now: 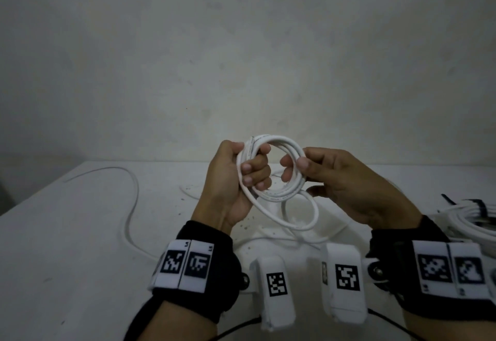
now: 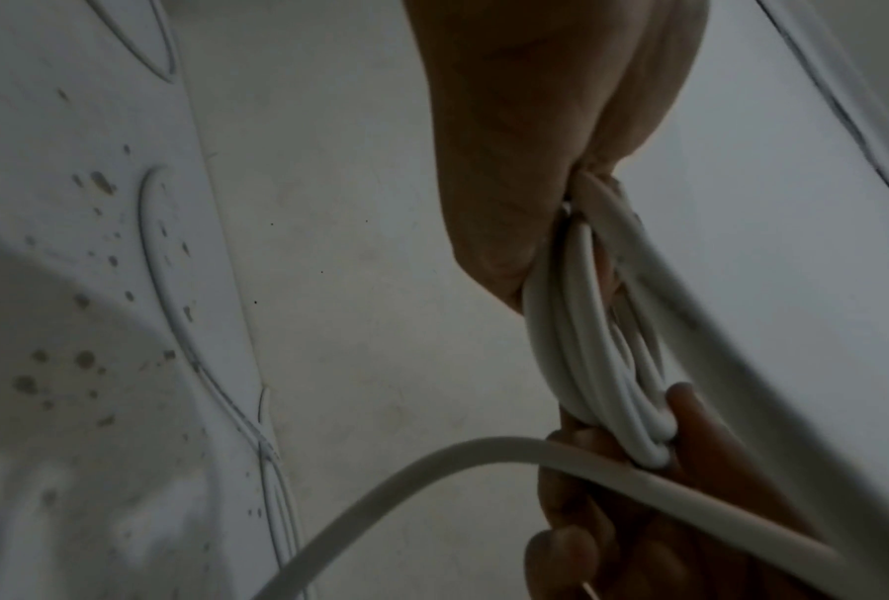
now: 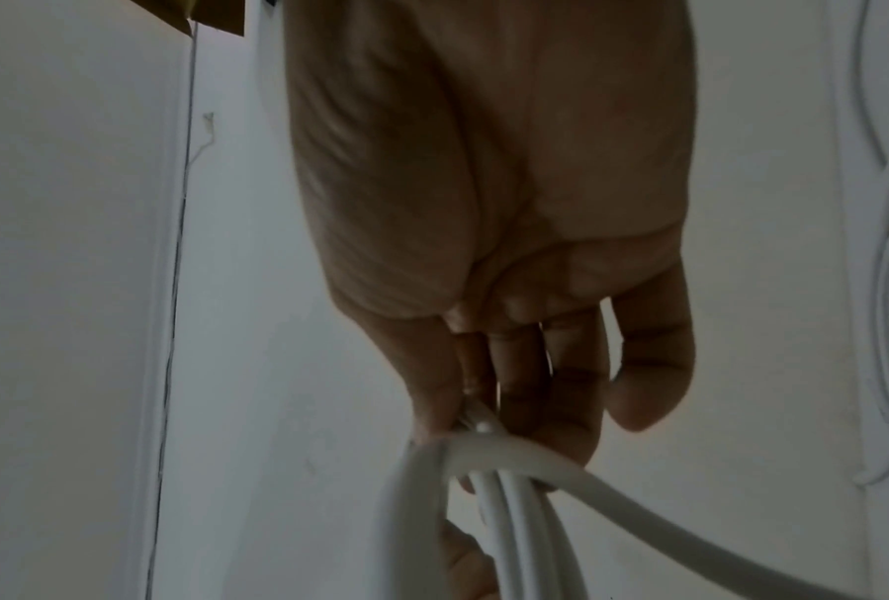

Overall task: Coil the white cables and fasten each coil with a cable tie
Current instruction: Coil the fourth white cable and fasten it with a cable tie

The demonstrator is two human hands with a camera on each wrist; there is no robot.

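Observation:
A white cable coil (image 1: 279, 141) of several turns is held up above the white table (image 1: 80, 246). My left hand (image 1: 251, 173) grips the coil's left side with its fingers curled round the strands. My right hand (image 1: 302, 170) pinches the right side between thumb and fingers. One wider loop (image 1: 312, 220) sags below the coil, and its tail trails down to the table. In the left wrist view the left hand (image 2: 529, 170) clamps the bundled strands (image 2: 570, 324). In the right wrist view the right hand (image 3: 509, 211) holds the strands (image 3: 509, 523), and a loose strand (image 3: 652, 515) leads off to the right.
A loose white cable (image 1: 132, 201) snakes across the table's left half. At the right edge lie coiled white cables (image 1: 480, 222) bound with black ties (image 1: 481, 208). A plain wall stands close behind the table.

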